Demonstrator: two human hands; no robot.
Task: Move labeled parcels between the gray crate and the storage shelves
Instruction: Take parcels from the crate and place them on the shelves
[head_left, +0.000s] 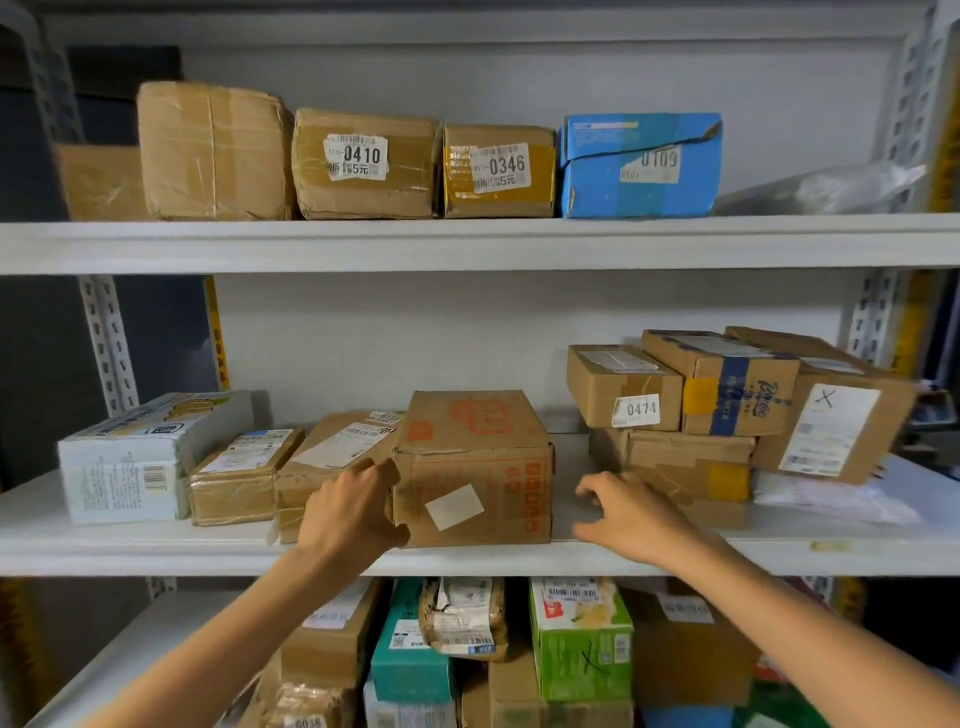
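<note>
A brown cardboard parcel (475, 470) with orange print and a blank white sticker stands on the middle shelf (675, 558). My left hand (349, 512) grips its front left corner, fingers curled round the edge. To the parcel's right, my right hand (626, 512) hovers over the bare shelf with fingers spread and loosely bent, holding nothing. The gray crate is out of view.
Left of the held parcel lie two flat brown parcels (244, 475) and a white box (140, 457). A stack with parcel 0474 (623, 387) fills the right. The top shelf carries 0410 (363, 163), 0346 (498, 171) and a blue box (641, 166). The lower shelf holds several parcels.
</note>
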